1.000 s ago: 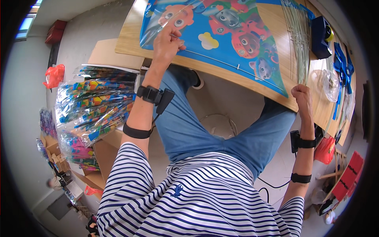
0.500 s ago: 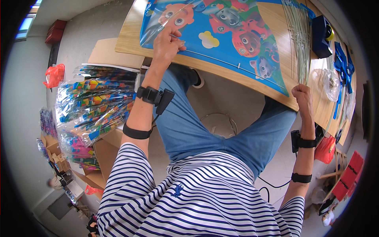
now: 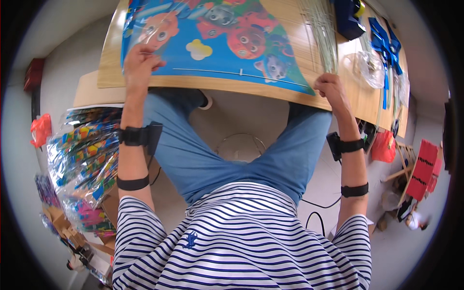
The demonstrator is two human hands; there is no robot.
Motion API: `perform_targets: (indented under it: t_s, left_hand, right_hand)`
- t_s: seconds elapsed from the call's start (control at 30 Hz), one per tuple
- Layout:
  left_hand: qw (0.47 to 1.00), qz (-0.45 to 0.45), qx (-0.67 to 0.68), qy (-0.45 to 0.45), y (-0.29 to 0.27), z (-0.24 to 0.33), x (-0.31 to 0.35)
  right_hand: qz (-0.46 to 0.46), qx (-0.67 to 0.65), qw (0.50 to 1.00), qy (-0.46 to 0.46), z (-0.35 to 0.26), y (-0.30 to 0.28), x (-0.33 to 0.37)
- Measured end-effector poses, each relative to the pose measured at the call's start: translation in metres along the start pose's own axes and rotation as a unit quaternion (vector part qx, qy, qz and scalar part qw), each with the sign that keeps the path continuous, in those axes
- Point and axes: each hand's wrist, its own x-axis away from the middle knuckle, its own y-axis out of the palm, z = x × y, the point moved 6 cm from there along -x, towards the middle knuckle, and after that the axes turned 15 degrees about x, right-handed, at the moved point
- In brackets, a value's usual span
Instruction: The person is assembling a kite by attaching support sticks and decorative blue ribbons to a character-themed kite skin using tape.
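A blue plastic sheet (image 3: 179,63) printed with cartoon animals lies on the wooden table, narrowing to a green corner at its right. Along its near edge runs a thin pale rod (image 3: 208,71), with a small white piece (image 3: 241,72) around its middle. My left hand (image 3: 139,70) is over the sheet's near left part, just left of the rod's end. Its fingers are curled toward the thumb, and blur hides what they hold. At the right corner, my right hand (image 3: 333,93) is closed, fingertips by the rod's right end; what is between them is hidden.
Beyond my right hand lies a bundle of thin rods (image 3: 323,41). Farther right are a dark blue tape dispenser (image 3: 350,21), a clear plastic bag (image 3: 369,67) and blue straps (image 3: 384,46). Plastic-wrapped colourful packs (image 3: 84,150) are stacked left of my legs. The table edge (image 3: 217,84) is above my knees.
The whole view has shifted, so the table appears farther left. My left hand has moved slightly left, away from the rod's end. My right hand stays by the sheet's right corner.
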Motion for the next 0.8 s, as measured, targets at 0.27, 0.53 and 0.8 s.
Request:
perform_targets:
  t_s: [0.27, 0.53, 0.8]
  left_hand:
    - [0.998, 0.037, 0.04, 0.024, -0.029, 0.037, 0.002]
    - [0.992, 0.081, 0.04, 0.093, -0.105, 0.103, 0.029]
    - [0.992, 0.078, 0.066, 0.076, -0.115, 0.089, 0.041]
  right_hand:
    - [-0.079, -0.082, 0.993, -0.014, -0.024, 0.011, -0.01]
    - [-0.148, -0.073, 0.98, -0.112, -0.097, 0.039, -0.025]
    - [-0.188, -0.062, 0.976, -0.09, -0.112, 0.043, -0.027]
